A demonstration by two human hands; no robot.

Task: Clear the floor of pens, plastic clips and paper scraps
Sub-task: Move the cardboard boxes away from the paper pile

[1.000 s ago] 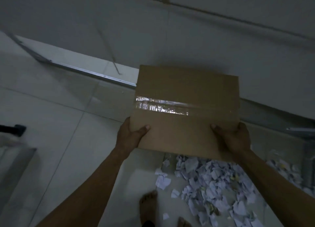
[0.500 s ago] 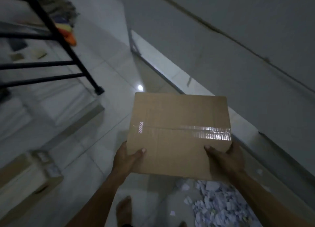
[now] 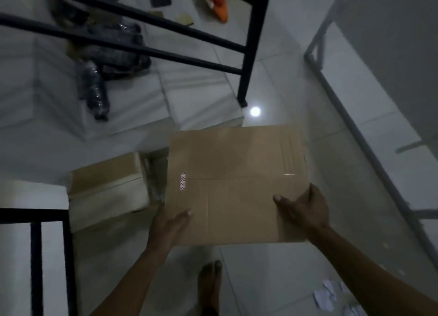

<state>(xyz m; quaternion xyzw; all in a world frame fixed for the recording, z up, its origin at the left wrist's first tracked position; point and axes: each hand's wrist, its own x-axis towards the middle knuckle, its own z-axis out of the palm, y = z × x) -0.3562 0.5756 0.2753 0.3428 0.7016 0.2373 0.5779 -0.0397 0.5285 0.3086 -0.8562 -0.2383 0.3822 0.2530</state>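
A pale, glossy tiled floor [image 3: 296, 268] fills most of the dim view, and a round light reflection is seen on it above the carried box. A black metal frame of slanted bars [image 3: 251, 55] crosses the top of the view, its upper end cut off; a second black frame [image 3: 35, 256] is cut off at the lower left. Behind the bars, dark plastic-wrapped bundles [image 3: 99, 83] and an orange object [image 3: 220, 7] lie blurred, and what they are cannot be made out.

A flat brown cardboard box [image 3: 237, 185] with a taped seam is held in mid-air at the centre. Much of the floor under it is hidden. A second brown cardboard box [image 3: 109, 192] sits just beside it on the left; its contents are not visible.

The left hand [image 3: 170, 225] is clamped on the box's lower left edge, thumb on top, the other fingers hidden beneath. The right hand [image 3: 305, 209] is clamped on the lower right corner, thumb on top and fingers curled over the side edge.

A bare foot [image 3: 209, 285] rests on the floor below the box.

White paper scraps [image 3: 324, 294] lie on the floor at the lower right, partly covered by the right forearm and cut off by the frame edge. Pens and plastic clips cannot be made out.
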